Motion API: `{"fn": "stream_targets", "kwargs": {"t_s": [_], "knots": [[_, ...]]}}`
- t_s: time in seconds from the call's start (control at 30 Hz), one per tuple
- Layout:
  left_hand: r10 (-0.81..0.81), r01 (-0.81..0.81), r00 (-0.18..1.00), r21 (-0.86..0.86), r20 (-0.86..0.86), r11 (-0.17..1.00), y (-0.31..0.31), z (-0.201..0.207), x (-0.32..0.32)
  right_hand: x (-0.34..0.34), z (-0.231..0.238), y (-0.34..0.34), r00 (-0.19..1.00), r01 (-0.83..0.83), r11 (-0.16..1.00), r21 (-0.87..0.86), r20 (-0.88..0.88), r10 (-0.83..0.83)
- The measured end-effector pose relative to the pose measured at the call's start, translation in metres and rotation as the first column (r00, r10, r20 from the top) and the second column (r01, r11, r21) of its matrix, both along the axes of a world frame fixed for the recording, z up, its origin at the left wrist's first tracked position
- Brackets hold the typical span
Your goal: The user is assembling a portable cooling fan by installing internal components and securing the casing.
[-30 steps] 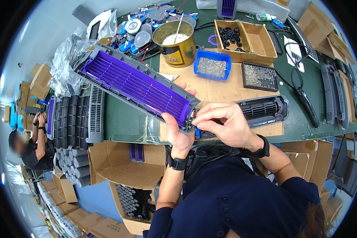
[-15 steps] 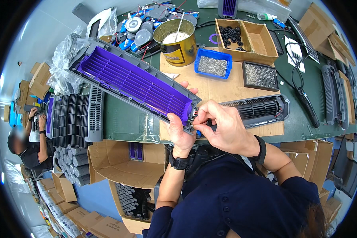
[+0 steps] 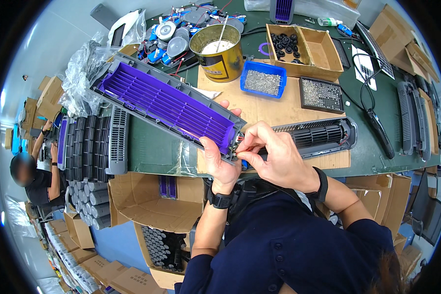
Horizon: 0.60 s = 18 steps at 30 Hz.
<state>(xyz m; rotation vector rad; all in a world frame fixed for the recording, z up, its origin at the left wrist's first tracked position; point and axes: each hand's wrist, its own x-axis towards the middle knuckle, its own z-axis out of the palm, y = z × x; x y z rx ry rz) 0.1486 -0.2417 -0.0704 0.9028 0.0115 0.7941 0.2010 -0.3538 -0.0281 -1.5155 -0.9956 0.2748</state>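
Slantwise, purple-grey housing (image 3: pixel 169 106) lies gripped by left hand (image 3: pixel 219 164); right hand (image 3: pixel 281 159) pinches wires (image 3: pixel 240 139) at end.

The left hand (image 3: pixel 220 164) is turned palm up, its thumb (image 3: pixel 210 154) raised on the near side and its fingertips (image 3: pixel 224 104) showing beyond — a wide, firm hold from beneath. The left forearm (image 3: pixel 208 230) rises steeply from the lower edge, nearly in line with the hand. The right hand (image 3: pixel 281 157) works palm down, thumb and forefinger brought together in a fine pinch just beside the left palm — the other fingers curled in. The right forearm (image 3: pixel 340 198) slants in from the lower right.
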Motion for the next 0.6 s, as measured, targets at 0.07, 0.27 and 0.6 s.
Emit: {"fn": "stream_targets", "kwargs": {"t_s": [0.07,0.27,0.6], "knots": [[0.004,-0.004,1.000,0.018,-0.010,1.000,0.0005,-0.0014,0.0000,0.0004,0.0001,-0.0012,1.000,0.002,1.000,0.003,-0.006,-0.001],[0.053,-0.050,0.996,0.039,-0.069,0.998,-0.0031,0.0001,0.0000,0.0009,0.0006,0.0024,0.987,0.016,0.996,-0.086,0.161,-0.002],[0.071,-0.065,0.993,0.067,-0.096,0.996,-0.0037,0.0039,0.0020,0.0032,-0.0044,0.0071,0.978,-0.007,0.997,-0.076,0.205,0.023]]}}
